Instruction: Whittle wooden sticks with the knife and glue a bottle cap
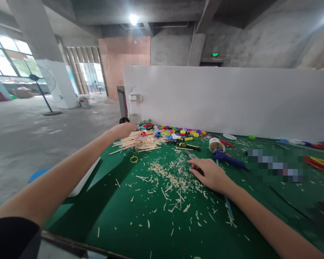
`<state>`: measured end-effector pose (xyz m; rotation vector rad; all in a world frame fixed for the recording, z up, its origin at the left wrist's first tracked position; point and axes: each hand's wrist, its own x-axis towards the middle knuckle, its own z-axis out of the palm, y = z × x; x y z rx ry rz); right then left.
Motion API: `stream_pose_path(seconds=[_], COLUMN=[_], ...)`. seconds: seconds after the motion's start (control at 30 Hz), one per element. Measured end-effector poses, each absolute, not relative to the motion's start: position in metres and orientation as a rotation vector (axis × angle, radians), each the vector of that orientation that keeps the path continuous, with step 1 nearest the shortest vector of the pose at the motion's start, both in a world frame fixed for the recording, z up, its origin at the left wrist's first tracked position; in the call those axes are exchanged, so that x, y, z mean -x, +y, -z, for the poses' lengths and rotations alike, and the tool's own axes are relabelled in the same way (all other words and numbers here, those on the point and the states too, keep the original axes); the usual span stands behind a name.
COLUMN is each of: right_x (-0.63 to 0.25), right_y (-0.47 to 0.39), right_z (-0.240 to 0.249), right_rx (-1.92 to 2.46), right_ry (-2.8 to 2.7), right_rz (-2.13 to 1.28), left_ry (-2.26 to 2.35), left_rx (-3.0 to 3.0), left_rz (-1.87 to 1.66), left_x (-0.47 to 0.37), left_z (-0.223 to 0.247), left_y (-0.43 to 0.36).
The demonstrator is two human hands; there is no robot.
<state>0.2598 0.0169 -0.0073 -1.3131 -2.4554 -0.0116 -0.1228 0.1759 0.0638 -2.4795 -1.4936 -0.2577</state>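
My left hand reaches to the far left part of the green table, over the edge of a pile of thin wooden sticks; its fingers are hardly visible. My right hand rests near the table's middle, fingers curled round the dark handle of a knife whose blade points forward and left. Pale wood shavings are scattered beside it. A yellow ring lies in front of the sticks.
Colourful bottle caps lie behind the sticks. Yellow-black tools, a paper cup and a blue glue gun are nearby. A white panel stands along the back edge.
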Motion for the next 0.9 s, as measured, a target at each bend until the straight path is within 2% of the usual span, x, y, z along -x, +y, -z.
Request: stream_pose_path(seconds=[0.1,0.43,0.67,0.9], right_x=[-0.261,-0.261,-0.262,-0.262], right_y=[0.018,0.018,0.018,0.021], right_z=[0.010,0.011,0.012,0.015], right_rx=[1.321,1.319,1.323,1.334], right_ry=[-2.461,-2.468,-2.465,-2.471], right_rz=[0.027,0.058,0.049,0.092], left_ry=[-1.416,-1.307,-1.393,-1.593], left_rx=[2.484,2.478,2.456,2.275], left_rz=[0.435,0.793,0.719,0.548], left_x=[0.131,0.151,0.181,0.249], left_z=[-0.065,-0.114,-0.105,-0.078], left_y=[0.184,0.178,0.172,0.176])
